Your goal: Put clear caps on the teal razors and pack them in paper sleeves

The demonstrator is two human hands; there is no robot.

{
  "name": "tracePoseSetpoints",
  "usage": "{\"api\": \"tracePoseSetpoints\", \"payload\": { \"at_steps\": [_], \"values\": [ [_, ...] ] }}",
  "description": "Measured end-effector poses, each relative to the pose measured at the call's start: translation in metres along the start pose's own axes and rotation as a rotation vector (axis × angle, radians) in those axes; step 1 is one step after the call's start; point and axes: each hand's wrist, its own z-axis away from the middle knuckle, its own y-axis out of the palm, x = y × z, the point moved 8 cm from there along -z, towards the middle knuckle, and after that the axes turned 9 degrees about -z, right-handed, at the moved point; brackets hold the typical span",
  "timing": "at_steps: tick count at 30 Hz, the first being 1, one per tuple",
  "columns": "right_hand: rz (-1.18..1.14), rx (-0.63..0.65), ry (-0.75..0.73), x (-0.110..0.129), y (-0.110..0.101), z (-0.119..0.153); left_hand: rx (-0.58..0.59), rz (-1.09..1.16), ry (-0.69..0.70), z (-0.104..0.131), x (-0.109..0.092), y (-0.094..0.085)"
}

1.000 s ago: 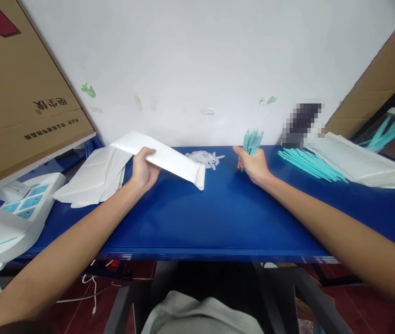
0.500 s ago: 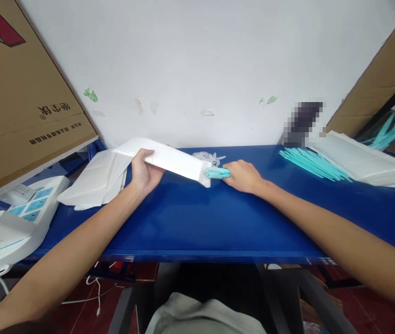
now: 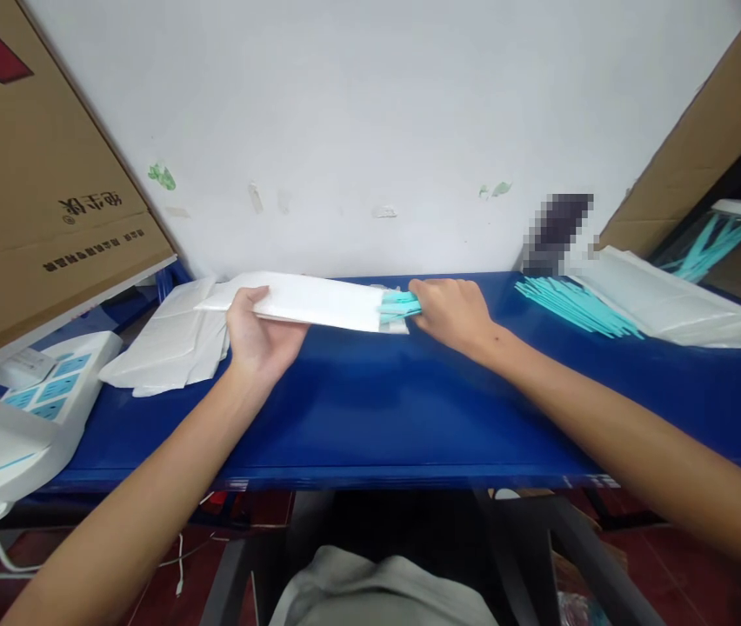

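Observation:
My left hand (image 3: 259, 335) is closed around a long white packet (image 3: 324, 301), thumb on top and fingers beneath. The packet lies nearly level above the blue table (image 3: 357, 417), its clear-edged open end facing right. At that end my right hand (image 3: 454, 315) grips a bundle of thin teal sticks (image 3: 400, 306). The bundle's left ends sit at the packet's mouth; how far they reach inside is hidden. Behind the packet, small clear pieces (image 3: 380, 287) are mostly covered from view.
More teal sticks (image 3: 576, 306) lie in a pile at right, beside white bags (image 3: 670, 300). Further white packets (image 3: 168, 335) are stacked at left, near a power strip (image 3: 76, 382). A large cardboard box (image 3: 31, 156) stands at far left, and a white wall (image 3: 370, 130) rises behind the table.
The packet has turned from slanting down to the right to nearly level. Its mouth looks wider around the teal sticks, and my right hand is slightly higher. The whole view has shifted a little.

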Motion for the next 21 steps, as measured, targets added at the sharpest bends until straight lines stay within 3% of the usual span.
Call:
{"api": "tracePoseSetpoints", "payload": {
  "at_steps": [7, 10, 15, 17, 21],
  "values": [
    [0.083, -0.058, -0.157, 0.017, -0.037, -0.005, -0.137, 0.049, -0.001, 0.034, -0.006, -0.027],
    [0.138, -0.069, -0.208, 0.023, -0.05, -0.01, -0.173, 0.075, 0.005, 0.041, -0.002, -0.029],
    [0.207, 0.093, -0.299, 0.041, -0.06, -0.017, -0.196, 0.163, -0.047, 0.062, 0.02, -0.01],
    [0.146, 0.154, -0.353, 0.045, -0.065, -0.021, -0.143, 0.171, -0.083, 0.074, 0.03, 0.002],
    [-0.12, 0.048, -0.33, 0.026, -0.08, -0.053, -0.068, 0.168, -0.106, 0.09, 0.042, 0.018]
  ]
}}
